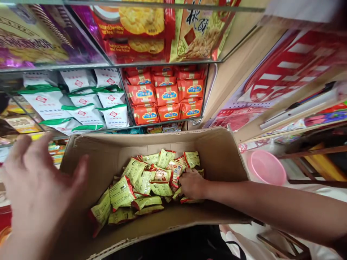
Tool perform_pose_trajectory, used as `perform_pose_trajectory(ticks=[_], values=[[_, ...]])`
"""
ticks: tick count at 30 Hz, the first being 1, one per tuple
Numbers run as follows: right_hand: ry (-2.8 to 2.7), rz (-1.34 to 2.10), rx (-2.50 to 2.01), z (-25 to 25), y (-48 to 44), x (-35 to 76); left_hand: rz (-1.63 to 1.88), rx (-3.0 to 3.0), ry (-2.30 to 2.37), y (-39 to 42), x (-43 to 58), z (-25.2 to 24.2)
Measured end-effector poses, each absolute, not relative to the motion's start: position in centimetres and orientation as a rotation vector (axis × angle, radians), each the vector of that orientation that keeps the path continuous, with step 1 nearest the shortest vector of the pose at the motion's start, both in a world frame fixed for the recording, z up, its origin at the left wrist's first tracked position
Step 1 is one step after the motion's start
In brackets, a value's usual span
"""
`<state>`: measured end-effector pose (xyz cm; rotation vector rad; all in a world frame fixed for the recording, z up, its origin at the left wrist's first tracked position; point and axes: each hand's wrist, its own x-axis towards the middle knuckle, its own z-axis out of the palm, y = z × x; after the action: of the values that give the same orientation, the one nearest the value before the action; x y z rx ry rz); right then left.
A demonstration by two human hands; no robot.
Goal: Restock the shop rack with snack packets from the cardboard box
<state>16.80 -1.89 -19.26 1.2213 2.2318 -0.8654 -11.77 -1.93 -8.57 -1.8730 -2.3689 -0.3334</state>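
A brown cardboard box (217, 151) sits in front of me, holding several small yellow-green and red snack packets (143, 182). My right hand (191, 184) reaches into the box from the right, its fingers curled into the pile and closed on packets at the heap's right side. My left hand (38, 191) hovers close to the camera at the left, above the box's left wall, fingers spread and holding nothing.
Glass shelves behind the box hold white-and-green packs (81, 104), red-and-gold packs (165, 95) and big biscuit bags (141, 29) above. A pink basin (267, 168) sits right of the box, near wooden furniture (311, 159).
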Motion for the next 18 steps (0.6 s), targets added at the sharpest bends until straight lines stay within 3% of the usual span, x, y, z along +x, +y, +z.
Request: perform_pose_trajectory(ticks=[5,12,18], values=[[2.232,-1.102,1.302,-19.4,-1.8,15.2,0.002,-1.618,-2.602,-1.5,-14.8,-11.5],[2.036,-1.129,1.677,-21.1,-0.4,13.1,-0.075,-1.833,-2.618,-2.3,-16.1,-11.5],[1.919,-0.961,1.668,-21.4,-0.2,11.2,-0.088,-1.972,-2.58,-2.4,-16.9,-11.4]])
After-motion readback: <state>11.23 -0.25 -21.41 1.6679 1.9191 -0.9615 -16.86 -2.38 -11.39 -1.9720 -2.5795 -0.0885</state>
